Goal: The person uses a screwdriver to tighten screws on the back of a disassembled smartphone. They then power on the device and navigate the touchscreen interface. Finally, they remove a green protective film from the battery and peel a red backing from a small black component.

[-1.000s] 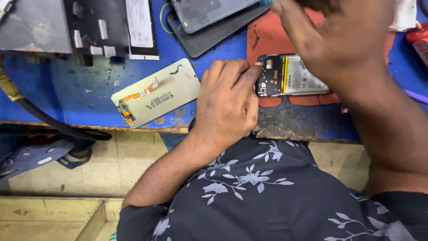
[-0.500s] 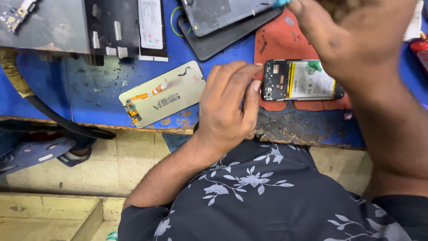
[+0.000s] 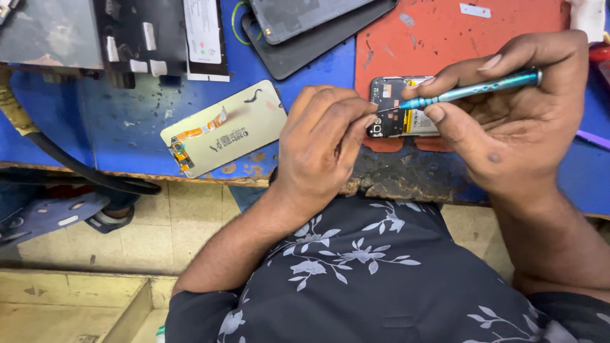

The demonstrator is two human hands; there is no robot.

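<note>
An opened phone (image 3: 399, 108) with its back removed lies on a red mat (image 3: 445, 38), battery and circuit board showing. My left hand (image 3: 321, 143) rests at the phone's left end, fingers curled against its edge and holding it steady. My right hand (image 3: 508, 121) grips a slim blue-green screwdriver (image 3: 473, 89), whose thin tip points at the phone's upper left corner, close to my left fingertips. My right hand hides most of the phone's right part.
A detached pale screen panel (image 3: 222, 130) with an orange flex cable lies left of my left hand on the blue bench (image 3: 127, 108). Dark phone covers (image 3: 311, 32) and other panels (image 3: 108, 32) lie at the back. The worn bench edge (image 3: 406, 181) runs in front.
My right hand came down from the far edge to the phone and now shows the screwdriver, its tip at the phone's left end. The left hand stayed at the phone.
</note>
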